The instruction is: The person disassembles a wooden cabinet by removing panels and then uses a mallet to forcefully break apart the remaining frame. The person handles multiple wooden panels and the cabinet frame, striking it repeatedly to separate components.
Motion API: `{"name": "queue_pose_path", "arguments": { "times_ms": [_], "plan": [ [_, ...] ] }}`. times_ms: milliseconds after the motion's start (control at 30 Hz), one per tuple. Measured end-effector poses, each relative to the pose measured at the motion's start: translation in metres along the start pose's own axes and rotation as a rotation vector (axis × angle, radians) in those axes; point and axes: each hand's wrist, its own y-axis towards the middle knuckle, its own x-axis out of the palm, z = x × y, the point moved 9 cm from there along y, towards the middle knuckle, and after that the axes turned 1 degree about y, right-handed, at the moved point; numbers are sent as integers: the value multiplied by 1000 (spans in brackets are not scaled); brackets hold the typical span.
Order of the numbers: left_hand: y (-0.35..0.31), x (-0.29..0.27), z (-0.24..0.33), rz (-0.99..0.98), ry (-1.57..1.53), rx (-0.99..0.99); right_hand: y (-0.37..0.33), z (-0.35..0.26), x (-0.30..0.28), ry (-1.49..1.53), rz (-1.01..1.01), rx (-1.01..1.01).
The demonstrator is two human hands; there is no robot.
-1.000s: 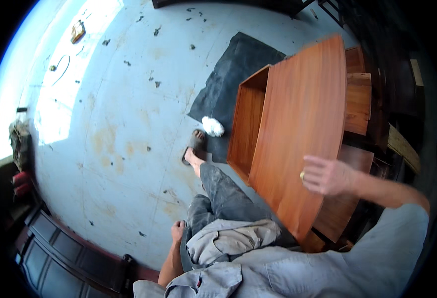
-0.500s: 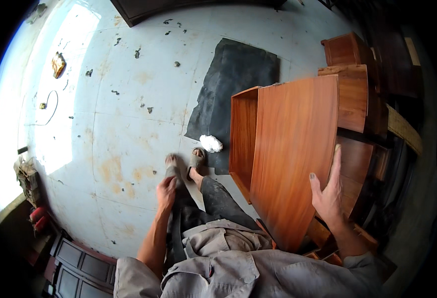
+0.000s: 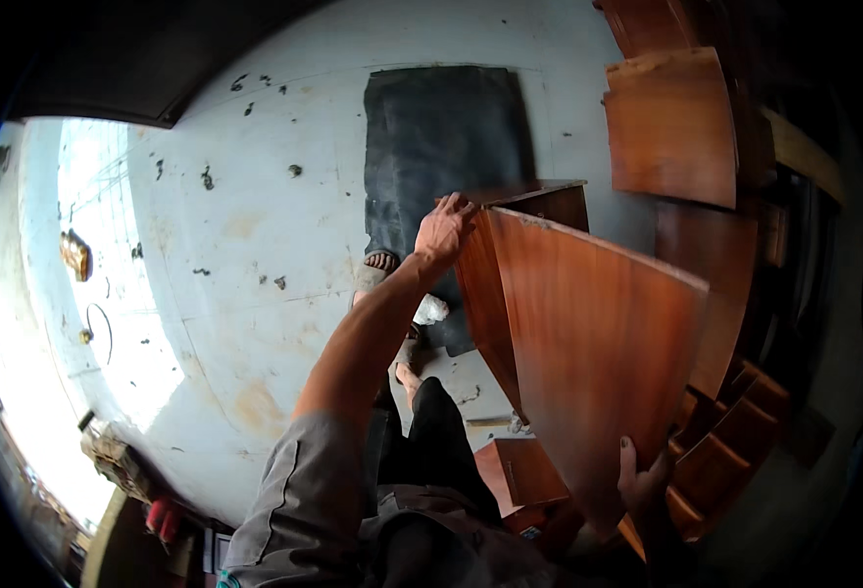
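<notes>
A large reddish-brown wooden drawer is tilted in front of me, its broad flat panel facing up toward me and a side wall showing on its left. My left hand reaches forward, fingers curled over the drawer's far left corner. My right hand grips the panel's near right edge, thumb on the face and the other fingers hidden behind it. A black mat lies on the floor beyond, and a crumpled white bundle sits by my feet, partly covered by my left forearm.
More wooden drawers are stacked along the right, with several others at lower right. Another wooden piece stands close to my legs. Dark furniture is at far left. Small scraps dot the pale floor.
My left hand has risen from beside my leg and taken hold of the drawer's far corner. The drawer has turned and tilted; my right hand is lower on its edge. The view has shifted right.
</notes>
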Motion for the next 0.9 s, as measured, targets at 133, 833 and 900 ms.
{"name": "queue_pose_path", "arguments": {
  "times_ms": [133, 833, 900],
  "plan": [
    [33, 41, -15, -185, 162, 152, 3, 10, 5, 27, 12, -11],
    [17, -50, 66, -379, -877, -289, 19, -10, 1, 100, -18, 31],
    [18, -47, 82, -441, -657, -250, 17, -7, 2, 116, -10, 70]
  ]
}}
